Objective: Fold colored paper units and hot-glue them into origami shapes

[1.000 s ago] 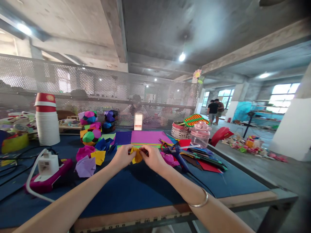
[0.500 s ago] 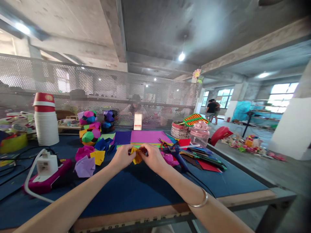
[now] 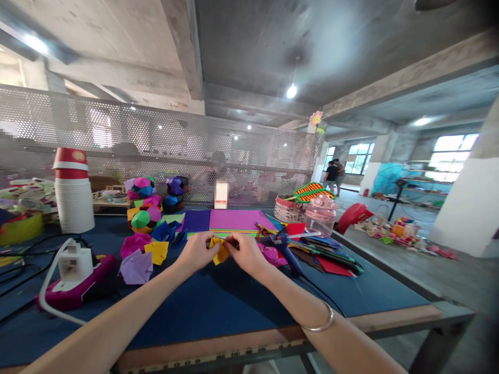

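Both hands meet over the middle of the blue-topped table (image 3: pixel 234 306): the left hand (image 3: pixel 196 252) and the right hand (image 3: pixel 245 253) are pinched from either side onto a small folded yellow paper piece (image 3: pixel 219 249), held just above the table surface with the fingertips nearly touching each other. A thin bangle (image 3: pixel 320 322) sits on the right forearm. In front of the hands, toward the person, the blue top is bare up to its wooden near edge, which gives the widest free stretch on the table. To the left the room narrows: loose folded pieces in purple, pink and yellow (image 3: pixel 139 255) lie near the left hand, and beyond them a white power adapter on a magenta base (image 3: pixel 76 275) with its cable. Just beside the right hand lie a blue glue gun (image 3: pixel 284 246) and a spread of coloured sheets (image 3: pixel 331 257) running to the right edge of the table. Behind the hands a stack of purple and magenta paper (image 3: pixel 234 219) lies flat, with coloured paper balls (image 3: pixel 145 205) and a tall stack of white cups (image 3: pixel 74 195) farther back left. A perforated metal screen (image 3: pixel 163 145) closes the far side. Small markings run along the wooden edge, too small to read.
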Demonstrator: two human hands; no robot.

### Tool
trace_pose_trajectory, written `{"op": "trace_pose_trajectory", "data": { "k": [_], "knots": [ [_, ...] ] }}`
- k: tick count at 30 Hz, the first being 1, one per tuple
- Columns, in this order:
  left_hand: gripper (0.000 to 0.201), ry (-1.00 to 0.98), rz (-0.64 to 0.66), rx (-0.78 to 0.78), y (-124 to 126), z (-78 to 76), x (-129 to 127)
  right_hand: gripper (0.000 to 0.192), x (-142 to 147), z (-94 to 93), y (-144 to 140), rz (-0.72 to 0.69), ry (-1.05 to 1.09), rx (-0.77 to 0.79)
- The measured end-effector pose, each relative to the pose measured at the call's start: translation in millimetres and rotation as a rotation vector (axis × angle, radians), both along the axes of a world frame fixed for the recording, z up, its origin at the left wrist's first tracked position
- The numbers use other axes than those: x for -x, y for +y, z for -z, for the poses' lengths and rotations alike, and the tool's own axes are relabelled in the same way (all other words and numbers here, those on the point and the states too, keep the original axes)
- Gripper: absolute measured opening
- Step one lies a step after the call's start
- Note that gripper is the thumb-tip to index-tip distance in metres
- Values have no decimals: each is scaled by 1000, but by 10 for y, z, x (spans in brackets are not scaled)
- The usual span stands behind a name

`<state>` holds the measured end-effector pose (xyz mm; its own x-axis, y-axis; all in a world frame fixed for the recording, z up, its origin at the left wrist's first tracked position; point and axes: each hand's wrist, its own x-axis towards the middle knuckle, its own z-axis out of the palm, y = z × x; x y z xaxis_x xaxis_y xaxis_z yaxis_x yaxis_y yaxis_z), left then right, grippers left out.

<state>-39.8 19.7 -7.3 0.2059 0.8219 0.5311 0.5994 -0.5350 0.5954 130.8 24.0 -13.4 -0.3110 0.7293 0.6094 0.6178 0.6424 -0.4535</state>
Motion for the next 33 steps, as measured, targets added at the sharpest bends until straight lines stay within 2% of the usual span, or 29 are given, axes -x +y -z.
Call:
{"op": "trace_pose_trajectory", "data": {
  "k": [7, 15, 21, 33],
  "knots": [
    [19, 94, -2, -53, -30, -19, 8, 9, 3, -41, -64, -14, -60, -46],
    [18, 189, -96, -45, -93, -37, -32, 4, 43, -28, -110, 63, -110, -73],
    [13, 261, -151, -127, -131, -14, -65, 5, 61, -12, -132, 85, -104, -84],
    [14, 239, -145, -121, -150, -15, -60, 10, 111, -17, -244, 154, -194, -165]
  ]
}}
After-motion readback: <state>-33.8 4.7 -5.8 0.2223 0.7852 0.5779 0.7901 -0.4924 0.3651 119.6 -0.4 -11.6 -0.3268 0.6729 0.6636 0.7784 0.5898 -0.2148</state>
